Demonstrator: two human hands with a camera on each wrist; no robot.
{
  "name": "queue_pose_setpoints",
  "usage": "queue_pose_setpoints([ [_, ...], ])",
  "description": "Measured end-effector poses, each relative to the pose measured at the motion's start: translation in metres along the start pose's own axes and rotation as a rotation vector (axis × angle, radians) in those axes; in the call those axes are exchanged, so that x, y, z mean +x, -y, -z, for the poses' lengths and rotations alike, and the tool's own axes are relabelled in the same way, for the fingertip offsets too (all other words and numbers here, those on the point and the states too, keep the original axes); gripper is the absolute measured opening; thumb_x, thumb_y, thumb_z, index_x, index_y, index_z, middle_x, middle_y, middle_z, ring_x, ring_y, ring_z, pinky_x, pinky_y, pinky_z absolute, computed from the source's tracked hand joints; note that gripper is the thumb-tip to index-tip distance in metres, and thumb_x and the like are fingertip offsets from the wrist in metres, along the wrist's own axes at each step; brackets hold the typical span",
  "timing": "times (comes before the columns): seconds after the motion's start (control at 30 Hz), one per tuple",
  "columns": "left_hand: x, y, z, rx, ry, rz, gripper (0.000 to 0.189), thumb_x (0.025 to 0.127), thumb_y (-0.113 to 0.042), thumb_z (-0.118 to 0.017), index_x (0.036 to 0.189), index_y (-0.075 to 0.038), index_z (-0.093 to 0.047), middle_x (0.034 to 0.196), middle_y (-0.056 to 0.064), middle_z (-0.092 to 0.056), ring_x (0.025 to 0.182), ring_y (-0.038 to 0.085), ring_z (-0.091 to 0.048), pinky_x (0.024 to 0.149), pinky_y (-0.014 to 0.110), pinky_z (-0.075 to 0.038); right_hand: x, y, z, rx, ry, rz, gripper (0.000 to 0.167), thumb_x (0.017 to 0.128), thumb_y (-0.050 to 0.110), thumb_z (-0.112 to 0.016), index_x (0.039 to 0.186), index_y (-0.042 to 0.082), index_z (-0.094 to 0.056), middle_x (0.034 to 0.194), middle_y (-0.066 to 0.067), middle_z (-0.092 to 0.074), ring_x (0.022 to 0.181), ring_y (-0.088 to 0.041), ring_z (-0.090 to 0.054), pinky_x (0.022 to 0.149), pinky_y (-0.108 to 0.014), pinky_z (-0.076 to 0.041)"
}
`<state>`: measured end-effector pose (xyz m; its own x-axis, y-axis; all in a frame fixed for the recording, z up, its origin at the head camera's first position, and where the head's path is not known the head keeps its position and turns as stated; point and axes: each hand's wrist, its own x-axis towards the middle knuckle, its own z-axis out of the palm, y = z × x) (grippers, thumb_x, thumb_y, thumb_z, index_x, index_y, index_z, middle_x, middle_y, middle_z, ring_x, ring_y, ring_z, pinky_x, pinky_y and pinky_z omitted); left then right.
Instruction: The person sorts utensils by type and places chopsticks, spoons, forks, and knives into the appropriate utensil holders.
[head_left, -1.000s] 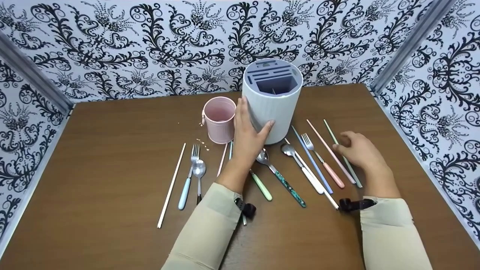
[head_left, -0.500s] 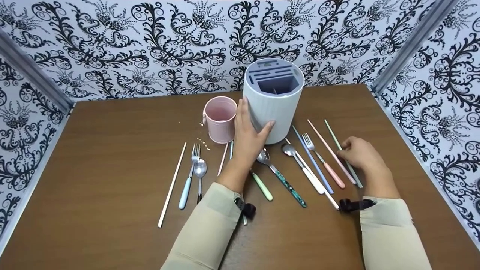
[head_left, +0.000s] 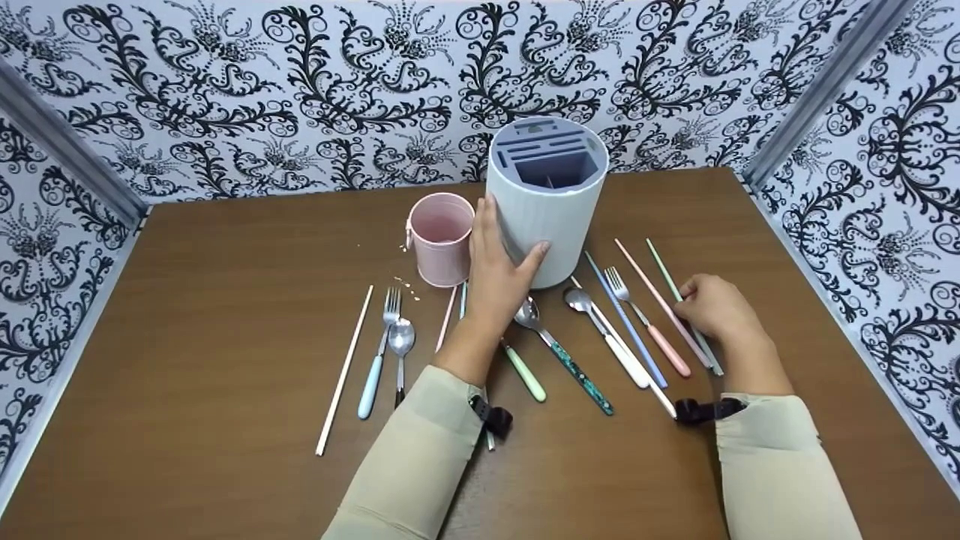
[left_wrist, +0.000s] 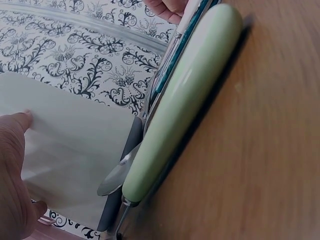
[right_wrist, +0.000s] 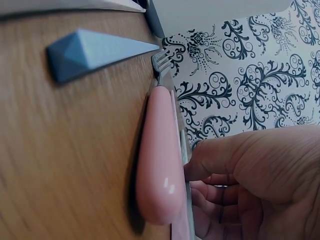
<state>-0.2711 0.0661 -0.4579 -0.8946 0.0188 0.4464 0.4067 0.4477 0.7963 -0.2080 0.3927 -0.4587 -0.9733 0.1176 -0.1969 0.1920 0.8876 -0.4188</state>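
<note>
At the far left of the table (head_left: 217, 322), a white chopstick (head_left: 346, 370), a blue-handled fork (head_left: 370, 386) and a spoon (head_left: 401, 337) lie just as they do a second ago. The pink cup (head_left: 442, 259) stands upright behind them, also unmoved. Next comes the left hand (head_left: 495, 277), its fingers laid along the side of the white container (head_left: 547, 232) with the thumb spread across the front; neither hand nor container differs from the earlier frames. Rightward from under that forearm lie a green-handled utensil (head_left: 526, 373), a teal-handled spoon (head_left: 570, 366), a white-handled spoon (head_left: 625, 361), a blue chopstick (head_left: 628, 321), a pink-handled fork (head_left: 667, 351) and a pink chopstick (head_left: 663, 303), all in place. The change is at the right: a second ago the right hand (head_left: 716, 307) is looser beside the green chopstick (head_left: 665, 268); now its thumb and fingers pinch the stick near the middle. The stick, just beside the pink one, sits slightly farther left than half a second ago; whether it is lifted, I cannot tell.
</note>
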Motion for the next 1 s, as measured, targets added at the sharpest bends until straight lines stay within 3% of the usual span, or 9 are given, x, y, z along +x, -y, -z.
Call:
queue_pose_setpoints([
  [0.67,0.0003,-0.0003,0.0007,0.005,0.003,0.013,0.099,0.093,-0.037,-0.078,0.166,-0.009,-0.017,0.171,0.018,-0.024,0.159,0.034,-0.024,0.131,0.044,-0.023,0.0015,0.001,-0.0018,-0.032,-0.014,0.013,0.024,0.09,0.019,-0.064,0.101,-0.003,-0.064,0.093,-0.018,-0.068,0.083,-0.033,-0.063,0.075,-0.045,-0.051],
  [1.0,0.0002,-0.0015,0.0009,0.023,0.009,0.003,0.099,0.093,-0.037,-0.078,0.166,-0.008,-0.017,0.171,0.019,-0.023,0.159,0.034,-0.022,0.131,0.044,-0.023,-0.0021,0.0044,0.0031,-0.036,-0.031,-0.021,0.034,0.088,0.022,-0.064,0.11,-0.003,-0.065,0.1,-0.02,-0.07,0.09,-0.037,-0.064,0.079,-0.051,-0.051],
])
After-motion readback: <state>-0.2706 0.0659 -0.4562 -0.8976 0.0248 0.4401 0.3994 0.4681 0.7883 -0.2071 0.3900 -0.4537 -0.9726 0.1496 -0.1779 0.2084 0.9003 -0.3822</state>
